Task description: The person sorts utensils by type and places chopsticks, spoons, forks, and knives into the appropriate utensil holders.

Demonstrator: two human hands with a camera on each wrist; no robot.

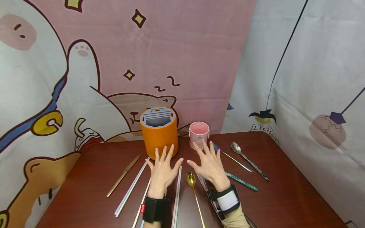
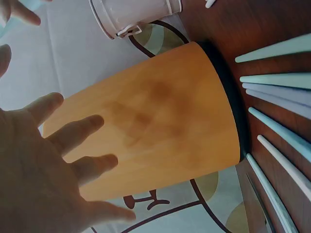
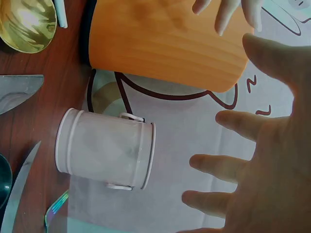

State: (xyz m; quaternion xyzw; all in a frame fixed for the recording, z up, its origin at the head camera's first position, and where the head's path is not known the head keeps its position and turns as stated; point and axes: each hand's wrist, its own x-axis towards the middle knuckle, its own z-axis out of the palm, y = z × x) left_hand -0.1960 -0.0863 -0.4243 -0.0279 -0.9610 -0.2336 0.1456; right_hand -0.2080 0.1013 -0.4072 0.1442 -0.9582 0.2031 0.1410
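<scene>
My left hand (image 1: pixel 162 172) hovers palm down with its fingers spread, just in front of an orange knife block (image 1: pixel 160 141) with a grey slotted top. Nothing is in its grasp. To the right, my right hand (image 1: pixel 211 167) is likewise spread out and holds nothing, close to a small pink bucket (image 1: pixel 198 141). Between the forearms lies a gold spoon (image 1: pixel 191 180). Several pale chopsticks (image 1: pixel 131 188) lie around and under the left hand. In the right wrist view, a knife blade (image 3: pixel 19 92) shows beside the spoon's bowl.
A copper-coloured knife (image 1: pixel 124 174) lies at the left. On the right are a rainbow fork (image 1: pixel 236 161), a silver spoon (image 1: pixel 250 161) and a teal-handled utensil (image 1: pixel 242 181). A printed cloth (image 1: pixel 185 47) hangs behind the brown table (image 1: pixel 285 196).
</scene>
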